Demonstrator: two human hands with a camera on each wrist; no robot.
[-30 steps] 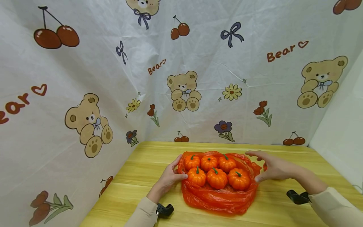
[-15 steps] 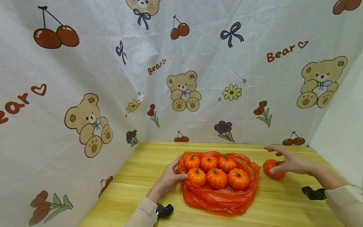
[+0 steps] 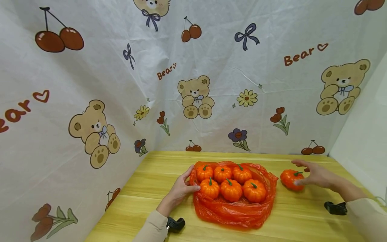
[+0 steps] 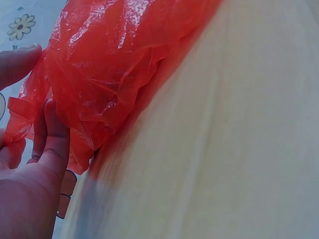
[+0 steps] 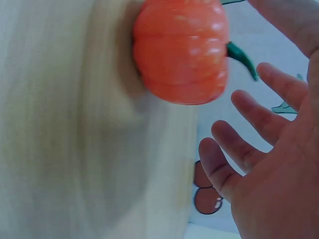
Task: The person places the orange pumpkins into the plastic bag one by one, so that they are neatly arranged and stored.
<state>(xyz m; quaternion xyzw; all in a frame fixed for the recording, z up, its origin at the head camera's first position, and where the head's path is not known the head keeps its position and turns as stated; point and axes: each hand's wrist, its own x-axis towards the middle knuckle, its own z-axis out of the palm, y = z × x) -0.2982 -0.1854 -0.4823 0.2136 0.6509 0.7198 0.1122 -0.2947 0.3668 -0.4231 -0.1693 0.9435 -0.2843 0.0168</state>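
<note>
A red plastic bag (image 3: 229, 214) stands with its mouth spread, holding several small orange pumpkins (image 3: 231, 190) with green stems in two rows. My left hand (image 3: 181, 189) grips the bag's left rim, thumb on the inner side near a pumpkin. Crinkled red film (image 4: 104, 64) fills much of the left wrist view, with fingers around its edge. To the right of the bag, a lone pumpkin (image 3: 289, 179) sits on the table. My right hand (image 3: 321, 175) hovers beside it, fingers spread and apart from the pumpkin's body, as the right wrist view also shows.
A wooden table (image 3: 151, 188) carries everything. Behind and to the left hangs a white cloth (image 3: 217, 60) printed with bears, cherries and flowers. A plain white wall (image 3: 362, 134) borders the right side. Black wrist devices (image 3: 176, 224) are on both forearms.
My right hand has moved right, away from the bag's right edge to the lone pumpkin, which came into fuller view. The left hand and the bag have stayed put.
</note>
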